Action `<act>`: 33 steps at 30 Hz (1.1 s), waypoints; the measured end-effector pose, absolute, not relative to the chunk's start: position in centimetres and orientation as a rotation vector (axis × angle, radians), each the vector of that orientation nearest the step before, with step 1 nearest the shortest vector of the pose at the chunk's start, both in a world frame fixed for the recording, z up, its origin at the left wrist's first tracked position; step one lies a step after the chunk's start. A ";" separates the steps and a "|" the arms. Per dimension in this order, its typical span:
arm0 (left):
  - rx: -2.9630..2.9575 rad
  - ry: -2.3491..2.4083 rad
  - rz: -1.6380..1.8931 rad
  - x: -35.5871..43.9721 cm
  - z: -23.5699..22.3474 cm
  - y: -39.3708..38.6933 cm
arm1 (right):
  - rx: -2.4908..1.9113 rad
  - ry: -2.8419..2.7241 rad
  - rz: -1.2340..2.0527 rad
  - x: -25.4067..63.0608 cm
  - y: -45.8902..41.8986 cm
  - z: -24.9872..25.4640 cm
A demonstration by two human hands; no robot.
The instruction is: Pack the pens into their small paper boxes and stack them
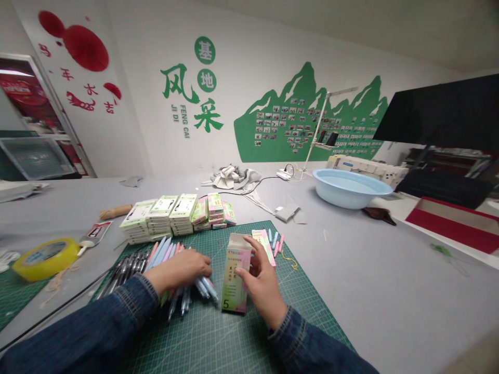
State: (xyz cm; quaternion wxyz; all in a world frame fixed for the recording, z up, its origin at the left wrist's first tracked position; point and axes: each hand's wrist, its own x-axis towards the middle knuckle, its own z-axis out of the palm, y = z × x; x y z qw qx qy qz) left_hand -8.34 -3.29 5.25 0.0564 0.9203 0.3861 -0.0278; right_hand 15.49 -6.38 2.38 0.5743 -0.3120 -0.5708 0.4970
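My right hand [262, 280] is shut around a pink and green pen box [236, 280], marked 5. The box stands upright on the green cutting mat [288, 311], its top flap raised. Over a heap of pens, my left hand [183, 269] has its fingers closed, with light blue pens [206, 288] coming out from under them; the fingertips are partly hidden. Black clear-barrelled pens [127, 270] lie left of that hand. Behind my right hand, another pink and green box [264, 244] lies beside several pink and blue pens [276, 241].
Stacked small boxes [158, 215] line the mat's far edge. To the left are yellow tape [47, 258] and a glue tube [95, 234]. A blue basin [349, 189] stands back right, before a sewing machine [370, 169]. Cloth scraps [234, 177] lie at the back.
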 end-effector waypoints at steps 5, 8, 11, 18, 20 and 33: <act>2.695 1.160 0.072 -8.5 4.6 -3.7 | -0.727 -1.342 1.140 15.5 -6.4 2.6; 2.489 1.213 0.358 -9.2 4.7 -3.4 | -0.703 -1.326 1.147 15.5 -6.3 2.5; 2.193 1.301 0.714 -10.1 5.6 -3.2 | -0.704 -1.327 1.155 15.5 -6.2 2.3; 1.405 1.152 1.367 -9.2 7.3 -3.9 | -0.703 -1.352 1.165 15.4 -6.5 2.3; 1.236 1.055 1.389 -7.9 6.7 -4.4 | -0.701 -1.350 1.157 15.4 -6.5 2.4; 1.075 1.181 1.214 -4.6 1.3 -5.9 | -0.688 -1.331 1.182 15.4 -6.6 2.7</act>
